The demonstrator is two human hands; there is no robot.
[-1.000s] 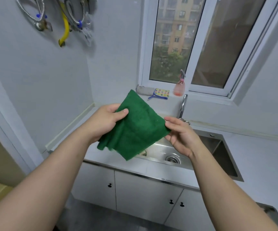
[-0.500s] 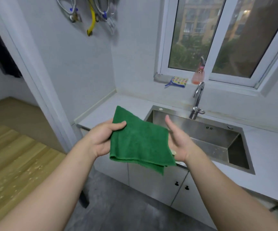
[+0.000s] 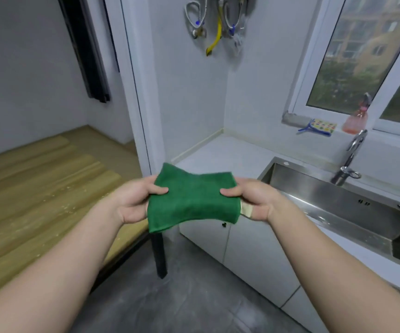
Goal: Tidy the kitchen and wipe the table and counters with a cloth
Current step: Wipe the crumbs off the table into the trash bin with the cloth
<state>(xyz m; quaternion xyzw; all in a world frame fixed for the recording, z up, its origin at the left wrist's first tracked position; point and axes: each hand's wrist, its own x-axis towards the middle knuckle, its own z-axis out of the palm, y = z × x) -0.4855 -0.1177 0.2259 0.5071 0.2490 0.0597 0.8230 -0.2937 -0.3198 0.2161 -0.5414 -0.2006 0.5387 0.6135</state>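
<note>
Head view: both hands are out front, left hand [image 3: 134, 203] and right hand [image 3: 254, 200] each pinching a side of the folded green cloth [image 3: 191, 200], thumbs on top. They're pulling it flat in mid-air, likely squaring it into a wiping pad. It hangs over the grey floor [image 3: 194, 296], between the wooden table [image 3: 38, 188] on the left and the white counter [image 3: 230, 152] and steel sink [image 3: 338, 203] on the right.

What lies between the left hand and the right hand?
Only the green cloth, in the head view: left hand and right hand each pinch one side of it.
</note>
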